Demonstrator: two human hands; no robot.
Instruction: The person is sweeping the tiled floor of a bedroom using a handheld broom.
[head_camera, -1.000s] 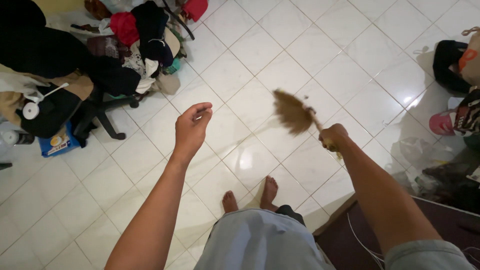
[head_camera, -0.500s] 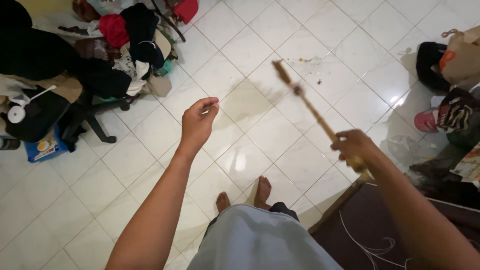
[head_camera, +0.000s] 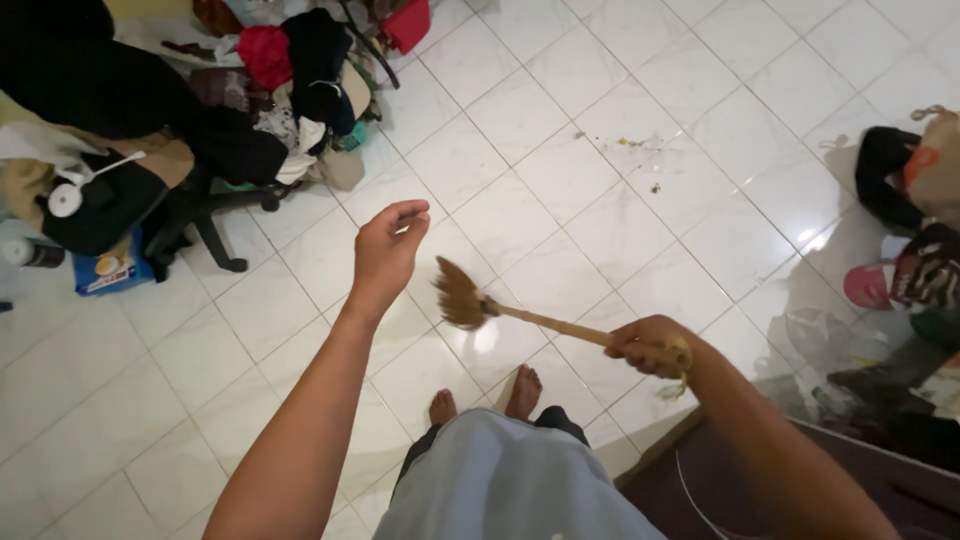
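White marble-look tiles form the floor (head_camera: 620, 230) beneath you. Your right hand (head_camera: 645, 345) is wrapped tight around the end of a small broom (head_camera: 520, 315), whose pale wooden handle runs leftward to a brown bristle head, blurred, held above the floor just in front of your bare feet (head_camera: 485, 400). Your left hand (head_camera: 388, 250) hangs free in the air, holding nothing, its fingers loosely curled with thumb and forefinger close together; it sits just up and left of the bristle head, not touching it. A scatter of small debris (head_camera: 640, 150) lies on the tiles well beyond the broom. At upper left, a heap of clothes (head_camera: 270, 90) covers a dark swivel chair (head_camera: 200, 215), with a blue packet (head_camera: 105, 272) on the floor beside its base. Along the right edge stand bags (head_camera: 915, 170) and a pink shoe (head_camera: 868, 287). A dark mat (head_camera: 720, 480) lies at lower right, next to your right arm.
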